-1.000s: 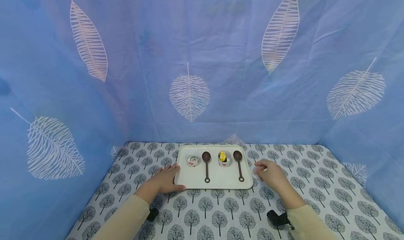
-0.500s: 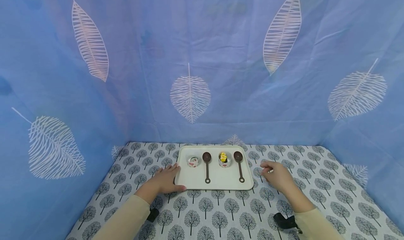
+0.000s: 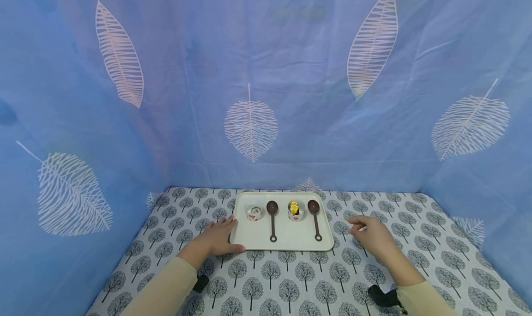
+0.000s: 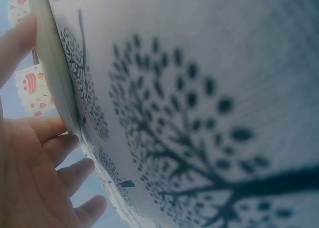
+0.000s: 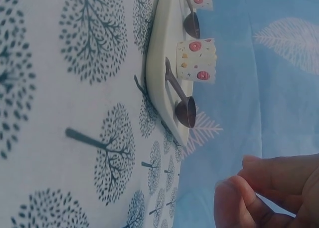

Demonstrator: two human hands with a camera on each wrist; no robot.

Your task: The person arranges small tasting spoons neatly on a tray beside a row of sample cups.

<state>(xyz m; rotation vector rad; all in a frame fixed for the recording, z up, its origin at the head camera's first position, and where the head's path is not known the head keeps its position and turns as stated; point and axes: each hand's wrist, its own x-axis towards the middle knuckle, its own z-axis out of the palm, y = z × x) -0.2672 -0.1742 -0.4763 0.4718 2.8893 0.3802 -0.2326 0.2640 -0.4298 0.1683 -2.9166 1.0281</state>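
A cream tray (image 3: 253,240) lies on the patterned cloth, carrying two brown spoons (image 3: 272,208) and two small printed paper cups (image 3: 295,217). Yellow and dark pieces (image 3: 294,208) fill the right cup; what is inside the left cup (image 3: 254,215) is too small to tell. With fingers spread, my left hand (image 3: 216,238) touches the tray's left edge, its thumb by the front-left corner. To the right of the tray, apart from it, my right hand (image 3: 371,236) hovers over the cloth with loosely bent fingers (image 5: 279,173) and holds nothing.
Grey-and-white cloth (image 3: 287,283) with tree prints covers the table. Blue curtains (image 3: 291,122) with white leaf prints stand behind it and along both sides. Black wrist-camera mounts (image 3: 384,296) sit at both wrists.
My right hand has shifted to the right, farther from the tray's right edge. The left hand, tray, spoons and cups stay where they were.
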